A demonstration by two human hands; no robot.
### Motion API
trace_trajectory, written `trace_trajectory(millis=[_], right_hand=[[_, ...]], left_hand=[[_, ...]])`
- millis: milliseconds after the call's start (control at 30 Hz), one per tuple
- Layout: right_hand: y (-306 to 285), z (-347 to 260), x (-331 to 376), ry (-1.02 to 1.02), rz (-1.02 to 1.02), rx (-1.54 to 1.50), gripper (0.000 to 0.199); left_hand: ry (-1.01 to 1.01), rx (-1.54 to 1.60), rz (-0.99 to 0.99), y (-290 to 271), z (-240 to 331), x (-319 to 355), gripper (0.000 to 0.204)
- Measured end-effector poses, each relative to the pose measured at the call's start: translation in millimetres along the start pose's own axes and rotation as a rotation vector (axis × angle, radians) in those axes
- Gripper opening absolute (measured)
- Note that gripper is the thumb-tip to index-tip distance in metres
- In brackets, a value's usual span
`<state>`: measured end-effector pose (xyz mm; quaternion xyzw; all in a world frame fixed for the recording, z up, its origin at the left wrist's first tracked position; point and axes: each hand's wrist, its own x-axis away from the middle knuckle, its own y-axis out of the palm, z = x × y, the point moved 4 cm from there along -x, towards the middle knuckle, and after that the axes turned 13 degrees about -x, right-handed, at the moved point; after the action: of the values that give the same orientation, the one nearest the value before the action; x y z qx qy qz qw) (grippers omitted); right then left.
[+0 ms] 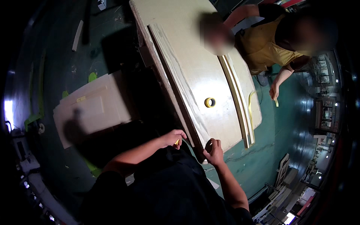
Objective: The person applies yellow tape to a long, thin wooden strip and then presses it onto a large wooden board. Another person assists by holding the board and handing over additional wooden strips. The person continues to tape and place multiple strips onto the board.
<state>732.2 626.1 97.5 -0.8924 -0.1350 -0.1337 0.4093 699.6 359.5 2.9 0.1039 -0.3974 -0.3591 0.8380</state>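
Note:
A small yellow object (176,142) shows between the curled fingers of my left hand (174,138); its kind is hard to make out. That hand is just left of the table's near end. My right hand (214,152) pinches at the near end of a long dark strip (174,82) that runs along the table's left edge. Pale, wrinkled film or paper (183,90) lies along this strip. A yellow tape roll (210,102) rests on the pale tabletop (198,71) beyond my right hand.
Long pale strips (236,101) lie along the table's right side, a loose yellow band (251,112) beside them. Across the table, a person in a yellow apron (258,43) holds a short yellow piece (277,102). Pale flat panels (93,103) are stacked at left.

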Motion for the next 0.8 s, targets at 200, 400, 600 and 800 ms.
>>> trace_trajectory(millis=[200, 400, 600, 800], right_hand=[[-1.9, 30.8, 9.9, 0.244, -0.186, -0.157, 0.057], [14.8, 33.9, 13.7, -0.247, 0.048, 0.029, 0.062], [13.1, 23.6, 15.5, -0.31, 0.046, -0.01, 0.085], [1.8, 34.3, 9.9, -0.2, -0.016, -0.099, 0.054]], left_hand=[[0.01, 0.207, 0.145, 47.6, 23.0, -19.6, 0.031], [0.065, -0.226, 0.561, 58.8, 23.4, -56.5, 0.035], [0.08, -0.18, 0.7, 68.5, 25.0, -50.9, 0.034], [0.099, -0.379, 0.783, 89.8, 19.7, -65.0, 0.036]])
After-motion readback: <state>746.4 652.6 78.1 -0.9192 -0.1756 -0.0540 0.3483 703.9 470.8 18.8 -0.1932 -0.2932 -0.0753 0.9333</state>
